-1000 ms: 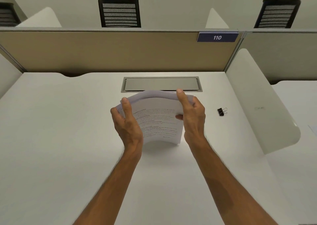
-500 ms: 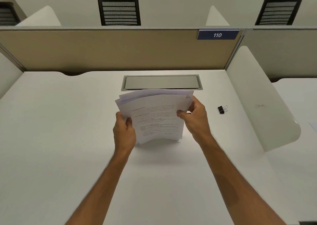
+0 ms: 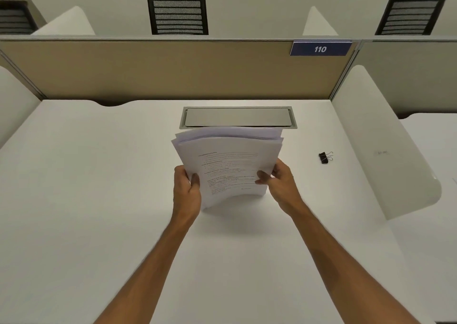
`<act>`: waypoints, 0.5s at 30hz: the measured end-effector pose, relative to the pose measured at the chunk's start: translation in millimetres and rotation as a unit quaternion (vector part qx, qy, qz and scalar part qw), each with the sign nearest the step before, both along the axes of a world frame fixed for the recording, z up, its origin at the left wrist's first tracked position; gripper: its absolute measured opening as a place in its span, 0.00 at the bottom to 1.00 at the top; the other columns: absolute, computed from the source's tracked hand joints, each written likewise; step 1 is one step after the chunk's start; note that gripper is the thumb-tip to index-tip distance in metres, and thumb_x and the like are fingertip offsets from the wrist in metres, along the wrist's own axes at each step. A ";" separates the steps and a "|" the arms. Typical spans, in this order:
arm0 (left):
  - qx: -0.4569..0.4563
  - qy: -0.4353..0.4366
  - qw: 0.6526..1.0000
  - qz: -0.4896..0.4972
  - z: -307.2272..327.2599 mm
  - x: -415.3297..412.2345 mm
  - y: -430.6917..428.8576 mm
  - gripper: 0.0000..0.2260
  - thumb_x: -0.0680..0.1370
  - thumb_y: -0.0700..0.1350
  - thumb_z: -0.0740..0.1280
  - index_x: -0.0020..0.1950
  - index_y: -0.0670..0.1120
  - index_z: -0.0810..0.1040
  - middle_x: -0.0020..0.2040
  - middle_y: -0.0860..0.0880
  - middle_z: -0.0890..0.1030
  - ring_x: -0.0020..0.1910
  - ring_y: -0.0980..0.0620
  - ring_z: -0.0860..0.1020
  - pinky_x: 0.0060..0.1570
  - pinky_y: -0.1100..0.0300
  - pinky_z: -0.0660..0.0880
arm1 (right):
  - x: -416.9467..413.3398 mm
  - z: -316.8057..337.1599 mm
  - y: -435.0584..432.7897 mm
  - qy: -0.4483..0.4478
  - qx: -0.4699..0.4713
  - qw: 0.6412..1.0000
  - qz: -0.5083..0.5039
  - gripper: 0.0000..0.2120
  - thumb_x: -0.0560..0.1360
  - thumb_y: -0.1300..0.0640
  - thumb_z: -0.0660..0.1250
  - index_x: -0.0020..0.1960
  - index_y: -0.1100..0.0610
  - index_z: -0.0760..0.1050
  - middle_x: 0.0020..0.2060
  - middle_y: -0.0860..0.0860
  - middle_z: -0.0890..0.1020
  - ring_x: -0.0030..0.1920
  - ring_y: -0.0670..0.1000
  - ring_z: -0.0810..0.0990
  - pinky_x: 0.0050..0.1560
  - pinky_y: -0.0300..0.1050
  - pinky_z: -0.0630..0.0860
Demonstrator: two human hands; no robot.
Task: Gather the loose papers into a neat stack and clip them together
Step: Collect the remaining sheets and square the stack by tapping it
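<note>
Sheaf of papers [image 3: 230, 165] stands on end mid-bench [image 3: 99, 175], just in front of the metal cable hatch [image 3: 237, 117]. Its lower edge is at the surface, contact not certain. Left hand [image 3: 186, 192] grips the left side edge, thumb on the printed face. Right hand [image 3: 279, 182] pinches the right side edge the same way, so both hands are closed on the sheaf. The sheets bow toward the camera and the top edges are ragged, several corners fanned out at upper left, so not yet square. Judged light, limp and slick sheet on sheet: a tight pinch would lock in the misalignment, a looser hold low on the side edges should let them settle when tapped. Edges crease easily. Binder clip [image 3: 325, 157] lies well to the right, apart from both hands, wire arms showing. It looks small with a stiff spring and is best squeezed by those arms, then seated over one squared edge.
</note>
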State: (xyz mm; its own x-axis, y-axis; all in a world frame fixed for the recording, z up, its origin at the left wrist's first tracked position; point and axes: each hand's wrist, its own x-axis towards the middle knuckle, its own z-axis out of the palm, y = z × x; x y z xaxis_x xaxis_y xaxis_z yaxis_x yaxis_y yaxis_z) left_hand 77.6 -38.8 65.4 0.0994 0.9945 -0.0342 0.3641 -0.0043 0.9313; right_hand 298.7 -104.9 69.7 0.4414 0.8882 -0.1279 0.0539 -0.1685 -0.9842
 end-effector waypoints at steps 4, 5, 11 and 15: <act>0.001 0.004 1.000 -0.009 -9.2 4.9 -2.2 0.16 0.82 0.40 0.64 0.62 0.57 0.64 0.61 0.50 0.74 0.60 0.50 0.75 0.59 0.55 0.76 | -4.3 -15.2 -4.9 0.000 -0.025 1.000 -0.002 0.25 0.77 0.68 0.67 0.70 0.52 0.71 0.62 0.53 0.80 0.62 0.58 0.79 0.57 0.60 0.82; -0.001 0.007 1.000 -0.004 -10.1 6.8 -2.2 0.14 0.82 0.39 0.63 0.62 0.55 0.64 0.60 0.50 0.75 0.59 0.49 0.76 0.56 0.55 0.77 | -5.2 -17.7 -5.0 0.003 -0.025 1.000 -0.008 0.24 0.78 0.67 0.67 0.71 0.52 0.70 0.63 0.53 0.79 0.62 0.58 0.79 0.57 0.60 0.82; 0.035 0.042 0.998 0.028 -6.7 8.8 -5.8 0.04 0.84 0.36 0.55 0.56 0.44 0.65 0.53 0.47 0.77 0.50 0.47 0.78 0.38 0.68 0.73 | -11.2 -16.7 -0.8 -0.020 -0.007 0.999 -0.034 0.19 0.81 0.66 0.61 0.71 0.57 0.70 0.61 0.54 0.79 0.57 0.57 0.81 0.48 0.49 0.85; 0.019 0.001 1.000 0.007 -10.4 4.7 -3.2 0.10 0.82 0.40 0.63 0.59 0.51 0.65 0.58 0.51 0.77 0.55 0.48 0.78 0.49 0.59 0.77 | -11.3 -20.4 -4.1 -0.025 -0.027 0.999 -0.017 0.19 0.80 0.67 0.64 0.69 0.56 0.71 0.60 0.54 0.80 0.57 0.57 0.81 0.48 0.52 0.85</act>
State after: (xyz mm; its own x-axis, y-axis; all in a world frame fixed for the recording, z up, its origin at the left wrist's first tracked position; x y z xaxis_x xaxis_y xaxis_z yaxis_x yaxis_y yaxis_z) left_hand 82.3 -41.9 55.0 0.0852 0.9964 0.0029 0.3654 -0.0339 0.9302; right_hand 287.4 -109.0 49.4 0.4783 0.8649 -0.1521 0.0958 -0.2236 -0.9700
